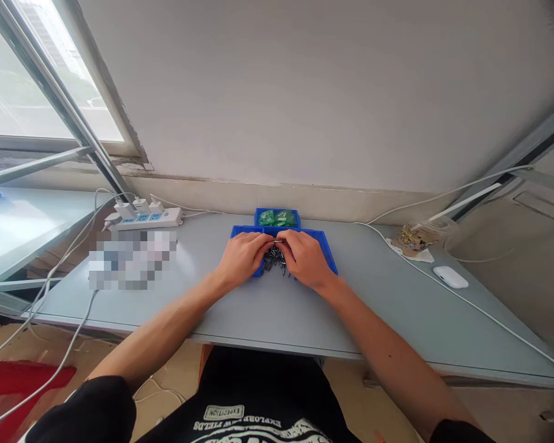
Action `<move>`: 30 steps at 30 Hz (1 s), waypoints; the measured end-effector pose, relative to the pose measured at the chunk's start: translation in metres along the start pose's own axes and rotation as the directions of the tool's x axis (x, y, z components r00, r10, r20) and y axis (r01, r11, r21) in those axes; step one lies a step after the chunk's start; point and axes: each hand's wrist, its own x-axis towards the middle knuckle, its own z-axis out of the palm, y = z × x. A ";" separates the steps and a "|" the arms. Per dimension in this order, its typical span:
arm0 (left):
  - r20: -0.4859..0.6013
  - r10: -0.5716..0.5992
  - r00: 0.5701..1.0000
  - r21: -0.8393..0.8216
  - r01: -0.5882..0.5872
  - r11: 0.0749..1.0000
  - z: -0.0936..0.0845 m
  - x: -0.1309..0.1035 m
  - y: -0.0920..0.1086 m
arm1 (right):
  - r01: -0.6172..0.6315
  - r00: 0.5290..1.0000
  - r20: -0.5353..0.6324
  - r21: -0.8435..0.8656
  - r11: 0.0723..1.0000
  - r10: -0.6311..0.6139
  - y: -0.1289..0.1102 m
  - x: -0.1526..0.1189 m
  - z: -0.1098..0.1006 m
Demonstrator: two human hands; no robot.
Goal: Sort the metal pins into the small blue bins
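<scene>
My left hand and my right hand meet over the middle of the grey table. Their fingertips pinch a small metallic piece between them. Below the fingers lies a pile of small dark metal parts. Blue trays stand partly hidden under both hands, one at the left and one at the right. Behind them, a smaller blue tray holds green packets. What the side trays contain is mostly hidden.
A white power strip with plugs sits at the back left, with a blurred patch in front. At the right are a clear container of small parts, a white case and a long white cable.
</scene>
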 end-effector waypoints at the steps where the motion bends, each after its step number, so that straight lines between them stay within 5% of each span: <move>1: 0.003 0.009 1.000 -0.003 -0.009 1.000 0.000 0.000 0.000 | 0.003 1.000 0.002 -0.004 1.000 -0.003 0.000 0.000 0.000; 13: 0.002 0.054 0.999 -0.013 -0.054 0.998 0.000 -0.001 -0.002 | 0.045 0.999 0.001 -0.065 0.997 -0.045 0.001 0.002 0.001; 24: -0.002 0.094 0.996 -0.011 -0.094 0.996 0.000 -0.002 0.000 | -0.080 0.995 0.054 -0.165 0.983 0.090 0.003 -0.002 0.003; 30: -0.013 0.036 0.999 0.010 -0.035 0.999 -0.003 -0.001 0.003 | -0.108 0.994 0.017 -0.041 0.993 0.109 0.000 -0.001 0.000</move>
